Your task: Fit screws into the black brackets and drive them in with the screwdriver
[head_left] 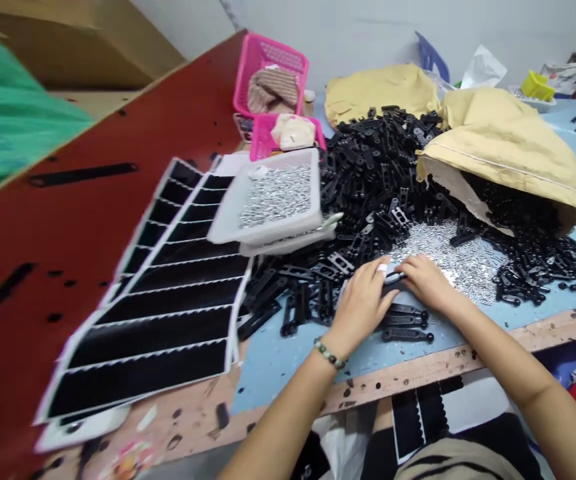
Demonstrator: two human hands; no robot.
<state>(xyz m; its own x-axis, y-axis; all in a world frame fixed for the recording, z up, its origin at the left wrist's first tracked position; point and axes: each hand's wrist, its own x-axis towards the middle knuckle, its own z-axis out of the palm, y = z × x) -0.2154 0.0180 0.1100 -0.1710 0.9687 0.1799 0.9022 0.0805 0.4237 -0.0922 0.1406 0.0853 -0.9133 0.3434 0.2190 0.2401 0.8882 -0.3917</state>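
Note:
My left hand [365,297], with a beaded bracelet [329,353] at its wrist, is closed around one end of a small black plastic part [393,277]. From the other side my right hand [429,283] pinches the same part, partly hidden by the fingers. Something white shows at a left fingertip. Just below the hands, several black plastic arms with round ends [407,335] lie side by side on the blue table covering [288,373]. Small silver metal pins [461,267] are heaped beyond my right hand. A large pile of black plastic pieces [368,167] rises behind both hands.
At left lie sheets of black strips [168,313] and a white tray [223,230] of silver pins. Pink baskets [245,73] stand behind. A yellow sack [513,147] spills small black parts [548,270] at right. A red-brown board [133,153] slants along the left.

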